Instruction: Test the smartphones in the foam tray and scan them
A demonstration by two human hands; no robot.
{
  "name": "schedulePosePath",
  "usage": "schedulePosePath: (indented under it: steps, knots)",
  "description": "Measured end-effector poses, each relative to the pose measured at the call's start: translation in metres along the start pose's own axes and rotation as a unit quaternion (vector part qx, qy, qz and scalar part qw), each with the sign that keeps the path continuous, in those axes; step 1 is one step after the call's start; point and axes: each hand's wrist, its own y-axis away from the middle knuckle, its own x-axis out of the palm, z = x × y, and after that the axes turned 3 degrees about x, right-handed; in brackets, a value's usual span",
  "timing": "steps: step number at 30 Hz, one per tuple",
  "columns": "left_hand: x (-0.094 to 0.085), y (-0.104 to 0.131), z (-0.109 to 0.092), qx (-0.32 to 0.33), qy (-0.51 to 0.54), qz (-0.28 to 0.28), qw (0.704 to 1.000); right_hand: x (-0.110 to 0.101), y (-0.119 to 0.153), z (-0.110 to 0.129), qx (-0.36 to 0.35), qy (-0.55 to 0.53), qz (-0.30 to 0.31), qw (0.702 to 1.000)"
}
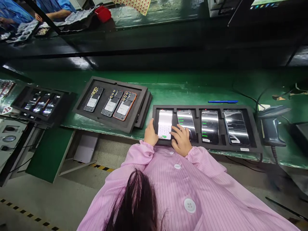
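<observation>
Tapping the lit phone (165, 123), in the dark tray (256, 146) at mid-frame, seemed the step in hand. The right hand (182, 140) had loosely open fingers; whether the left hand (150, 134) gripped was unclear. The next touch called for light precision.

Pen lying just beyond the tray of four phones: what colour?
The pen is blue; the head view, the only one, shows it.

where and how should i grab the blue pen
Probably best pinched mid-barrel from above, finger and thumb on its long sides: the blue pen is slim and lies flat on the green table, just beyond the right-hand black tray.
</observation>
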Motion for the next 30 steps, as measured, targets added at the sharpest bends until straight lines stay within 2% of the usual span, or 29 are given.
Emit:
schedulePosePath:
  steps: [5, 11, 13, 17, 19, 22, 24, 28, 30]
  knots:
    - [-0.003, 0.002, 0.013, -0.021, 0.089, 0.037, 0.995, 0.008, 0.004, 0.005, 0.013, 0.033, 0.031, 0.999]
    - [0.011, 0.019, 0.028, 0.006, 0.051, -0.024, 0.998, 0.017, -0.001, 0.016, 0.020, 0.096, 0.098, 0.990]
    - [0.015, 0.022, 0.031, 0.018, 0.044, -0.047, 0.998, 0.018, 0.000, 0.015, 0.032, 0.109, 0.077, 0.991]
    - [0.019, 0.024, 0.036, 0.056, 0.026, -0.091, 0.994, 0.019, 0.004, 0.013, 0.103, 0.143, -0.013, 0.984]
    - [0.020, 0.024, 0.039, 0.083, 0.014, -0.105, 0.991, 0.020, 0.003, 0.015, 0.091, 0.139, -0.010, 0.986]
    - [0.021, 0.026, 0.044, 0.113, -0.001, -0.110, 0.987, 0.021, -0.002, 0.021, 0.031, 0.112, 0.052, 0.992]
    - [0.021, 0.026, 0.046, 0.122, -0.007, -0.111, 0.986, 0.021, -0.003, 0.022, 0.032, 0.107, 0.067, 0.992]
    - [0.022, 0.026, 0.048, 0.139, -0.018, -0.116, 0.983, 0.021, 0.001, 0.017, 0.106, 0.132, -0.002, 0.986]
    - [0.022, 0.026, 0.048, 0.155, -0.023, -0.127, 0.979, 0.021, 0.001, 0.016, 0.112, 0.138, -0.013, 0.984]
